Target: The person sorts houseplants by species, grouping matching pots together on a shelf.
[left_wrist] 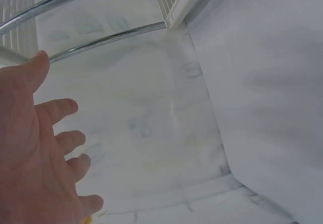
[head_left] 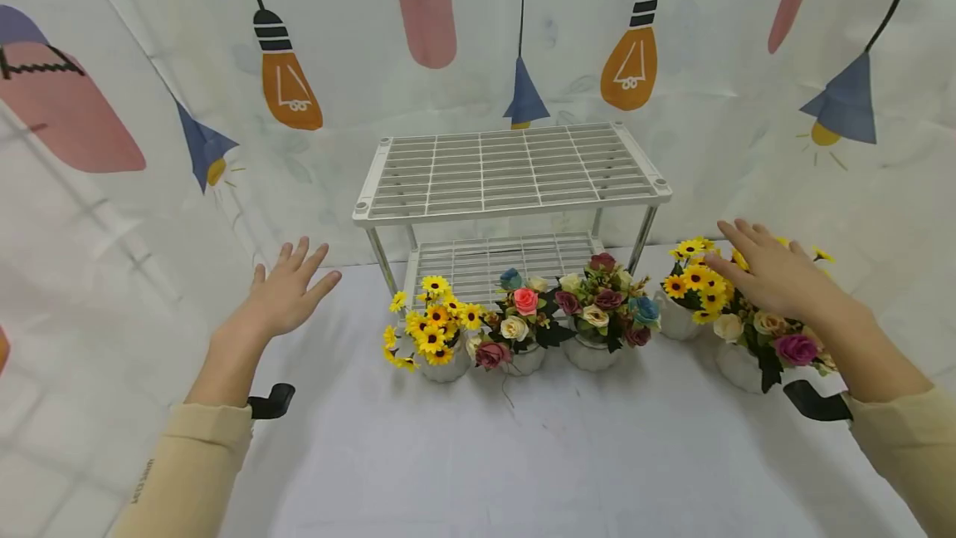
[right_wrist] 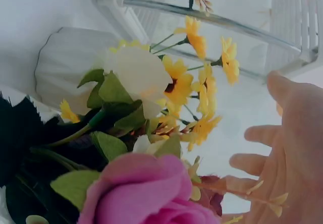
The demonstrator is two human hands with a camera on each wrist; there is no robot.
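Note:
My left hand [head_left: 282, 295] is held above the table left of a white two-tier rack [head_left: 515, 168], fingers spread, holding nothing. Over on the right, my right hand [head_left: 780, 271] hovers with fingers extended above a pot of yellow sunflowers [head_left: 698, 281] and a pot of mixed roses [head_left: 795, 347], partly hiding them. In the right wrist view a pink rose [right_wrist: 146, 193] is close to the camera, beside the palm. In front of the rack stand another sunflower pot [head_left: 436, 326], a pot with a coral rose [head_left: 525, 301] and a pot of mauve and cream roses [head_left: 595, 314].
The rack has metal legs [head_left: 382, 260] and a lower slatted shelf [head_left: 478, 260] close to the table. A white cloth [head_left: 523, 455] covers the table. Behind hangs a curtain [head_left: 478, 90] printed with lamps and bulbs. Black wrist straps [head_left: 272, 402] show at both sleeves.

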